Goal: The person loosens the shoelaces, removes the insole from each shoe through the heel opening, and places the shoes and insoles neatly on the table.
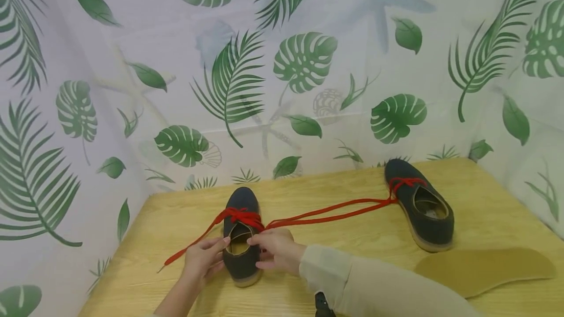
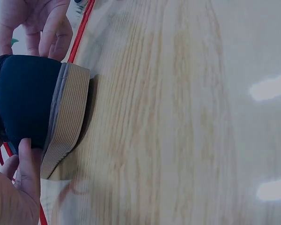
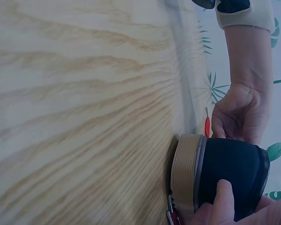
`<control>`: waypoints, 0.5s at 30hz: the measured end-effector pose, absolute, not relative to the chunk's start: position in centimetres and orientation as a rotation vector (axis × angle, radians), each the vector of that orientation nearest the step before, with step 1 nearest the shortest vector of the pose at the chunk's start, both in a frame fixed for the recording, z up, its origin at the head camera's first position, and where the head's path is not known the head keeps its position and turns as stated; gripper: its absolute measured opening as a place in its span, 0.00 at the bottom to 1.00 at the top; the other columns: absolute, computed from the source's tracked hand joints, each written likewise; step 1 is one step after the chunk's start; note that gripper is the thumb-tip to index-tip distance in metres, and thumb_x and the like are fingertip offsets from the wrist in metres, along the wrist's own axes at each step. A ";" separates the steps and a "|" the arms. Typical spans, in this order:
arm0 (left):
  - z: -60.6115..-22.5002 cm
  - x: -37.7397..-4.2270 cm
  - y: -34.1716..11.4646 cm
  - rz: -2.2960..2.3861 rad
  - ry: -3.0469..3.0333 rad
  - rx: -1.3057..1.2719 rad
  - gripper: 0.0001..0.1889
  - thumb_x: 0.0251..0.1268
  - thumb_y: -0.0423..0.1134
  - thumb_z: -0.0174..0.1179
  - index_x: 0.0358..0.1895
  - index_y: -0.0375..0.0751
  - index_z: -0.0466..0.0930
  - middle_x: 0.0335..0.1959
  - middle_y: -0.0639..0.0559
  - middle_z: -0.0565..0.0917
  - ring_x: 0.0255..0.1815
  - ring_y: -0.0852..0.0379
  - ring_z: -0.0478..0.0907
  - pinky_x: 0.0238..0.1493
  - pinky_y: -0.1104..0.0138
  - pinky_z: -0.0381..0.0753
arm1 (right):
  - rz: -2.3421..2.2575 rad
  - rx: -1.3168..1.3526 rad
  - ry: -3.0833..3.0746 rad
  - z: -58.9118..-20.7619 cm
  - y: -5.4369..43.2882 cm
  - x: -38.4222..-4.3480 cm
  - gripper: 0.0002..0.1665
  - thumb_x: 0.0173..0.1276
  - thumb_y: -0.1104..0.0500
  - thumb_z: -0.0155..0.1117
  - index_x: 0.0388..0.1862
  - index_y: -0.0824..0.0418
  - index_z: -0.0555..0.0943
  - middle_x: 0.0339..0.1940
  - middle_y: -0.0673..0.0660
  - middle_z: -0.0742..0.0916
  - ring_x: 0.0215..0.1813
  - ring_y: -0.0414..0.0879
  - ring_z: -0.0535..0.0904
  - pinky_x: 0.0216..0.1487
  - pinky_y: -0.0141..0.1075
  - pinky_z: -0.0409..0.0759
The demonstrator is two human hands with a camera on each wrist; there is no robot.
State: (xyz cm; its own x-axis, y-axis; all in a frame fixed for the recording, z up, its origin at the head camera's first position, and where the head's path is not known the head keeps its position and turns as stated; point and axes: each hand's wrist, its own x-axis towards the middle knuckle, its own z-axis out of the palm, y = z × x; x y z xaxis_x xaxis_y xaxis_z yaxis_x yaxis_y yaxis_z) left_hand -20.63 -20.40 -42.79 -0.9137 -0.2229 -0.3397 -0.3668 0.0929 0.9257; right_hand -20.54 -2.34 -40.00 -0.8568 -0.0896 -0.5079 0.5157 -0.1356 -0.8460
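Note:
A dark navy shoe (image 1: 240, 266) with red laces (image 1: 242, 215) stands on the wooden table, toe pointing away. My left hand (image 1: 204, 258) grips the left side of its heel opening, thumb at the collar and fingers along the outside. On the opposite side my right hand (image 1: 276, 249) holds the collar in the same way. In the left wrist view the shoe's heel (image 2: 28, 101) and ridged pale sole (image 2: 70, 110) show between both hands. From the right wrist, a fingertip lies against the dark heel (image 3: 232, 164).
A matching shoe (image 1: 429, 216) stands at the back right, with red lace (image 1: 326, 214) stretching between the two shoes. A tan insole (image 1: 484, 269) lies at the right of the table (image 1: 335, 238). Leaf-patterned cloth (image 1: 304, 87) hangs behind and at the sides.

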 end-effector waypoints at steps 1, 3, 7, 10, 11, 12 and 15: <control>-42.8 -20.6 -20.1 1.959 2.234 -0.606 0.27 0.52 0.47 0.71 0.50 0.30 0.78 0.36 0.48 0.83 0.30 0.59 0.82 0.28 0.69 0.83 | -2.044 0.474 1.750 -40.1 -2.1 -20.5 0.17 0.57 0.64 0.69 0.45 0.66 0.78 0.40 0.65 0.81 0.43 0.58 0.81 0.42 0.50 0.84; -42.8 -20.5 -19.6 1.971 2.228 -0.597 0.27 0.52 0.47 0.71 0.50 0.29 0.78 0.35 0.49 0.84 0.30 0.59 0.82 0.27 0.69 0.83 | -2.047 0.471 1.767 -40.2 -1.6 -20.5 0.14 0.57 0.63 0.69 0.42 0.65 0.79 0.38 0.63 0.81 0.40 0.56 0.81 0.40 0.49 0.84; -42.8 -20.5 -18.6 1.996 2.207 -0.588 0.28 0.53 0.45 0.70 0.52 0.28 0.76 0.33 0.48 0.84 0.29 0.59 0.83 0.26 0.70 0.83 | -2.043 0.457 1.781 -40.4 -0.6 -20.5 0.13 0.58 0.62 0.68 0.42 0.65 0.80 0.35 0.62 0.80 0.37 0.54 0.80 0.40 0.48 0.84; -42.9 -20.6 -17.9 2.009 2.191 -0.576 0.28 0.53 0.45 0.70 0.52 0.27 0.76 0.34 0.48 0.84 0.29 0.59 0.83 0.26 0.69 0.83 | -2.028 0.457 1.790 -40.5 0.2 -20.7 0.16 0.59 0.62 0.68 0.46 0.66 0.80 0.35 0.61 0.81 0.37 0.53 0.80 0.40 0.48 0.84; -42.9 -20.6 -17.7 2.012 2.188 -0.570 0.28 0.53 0.44 0.70 0.52 0.27 0.75 0.34 0.47 0.83 0.28 0.59 0.83 0.26 0.69 0.83 | -2.021 0.463 1.797 -40.4 0.4 -20.7 0.17 0.59 0.62 0.68 0.47 0.66 0.80 0.35 0.61 0.81 0.37 0.52 0.81 0.40 0.48 0.84; -42.9 -20.6 -17.5 2.011 2.184 -0.566 0.28 0.54 0.44 0.70 0.52 0.27 0.75 0.35 0.47 0.83 0.29 0.59 0.83 0.27 0.69 0.83 | -2.011 0.469 1.803 -40.4 0.6 -20.8 0.18 0.59 0.62 0.68 0.48 0.67 0.80 0.35 0.61 0.81 0.37 0.52 0.81 0.40 0.47 0.85; -43.1 -20.5 -17.0 2.015 2.186 -0.572 0.26 0.53 0.44 0.70 0.50 0.29 0.76 0.35 0.47 0.83 0.28 0.59 0.83 0.26 0.69 0.83 | -1.991 0.469 1.819 -40.4 1.2 -20.7 0.18 0.59 0.62 0.68 0.49 0.66 0.81 0.34 0.60 0.82 0.35 0.50 0.81 0.38 0.46 0.85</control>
